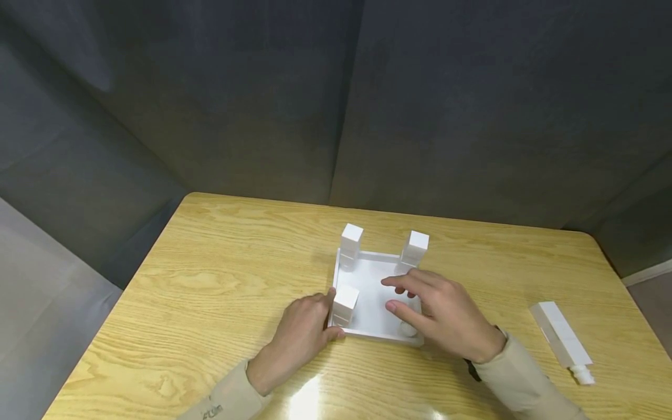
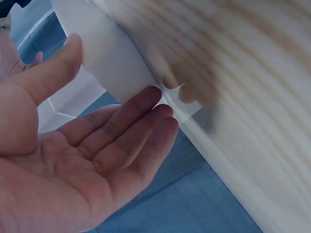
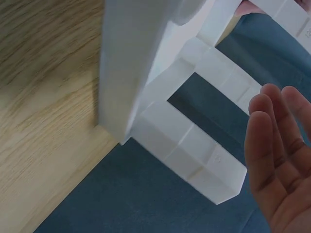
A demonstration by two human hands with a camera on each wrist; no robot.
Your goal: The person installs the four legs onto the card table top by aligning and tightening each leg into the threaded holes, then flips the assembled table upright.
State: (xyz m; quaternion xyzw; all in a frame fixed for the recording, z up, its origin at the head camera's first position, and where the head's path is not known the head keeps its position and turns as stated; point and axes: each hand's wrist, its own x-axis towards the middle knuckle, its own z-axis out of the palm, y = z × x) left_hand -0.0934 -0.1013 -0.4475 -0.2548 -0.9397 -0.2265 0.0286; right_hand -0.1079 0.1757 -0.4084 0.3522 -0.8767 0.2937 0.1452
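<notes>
A white square tray-like panel (image 1: 374, 291) with a raised rim lies on the table. White square posts stand upright at three of its corners: back left (image 1: 350, 242), back right (image 1: 415, 248) and front left (image 1: 345, 304). At its front right corner sits a round white socket (image 1: 408, 329), partly behind my right hand. My left hand (image 1: 301, 324) rests against the front left corner, thumb at the front rim, fingers extended along the left side (image 2: 131, 121). Above the panel's right half hovers my right hand (image 1: 446, 309), fingers loosely bent, holding nothing.
A loose white post (image 1: 562, 335) with a threaded end (image 1: 581, 374) lies on the wooden table (image 1: 226, 274) to the right. Dark grey partitions (image 1: 262, 105) rise behind the table's far edge.
</notes>
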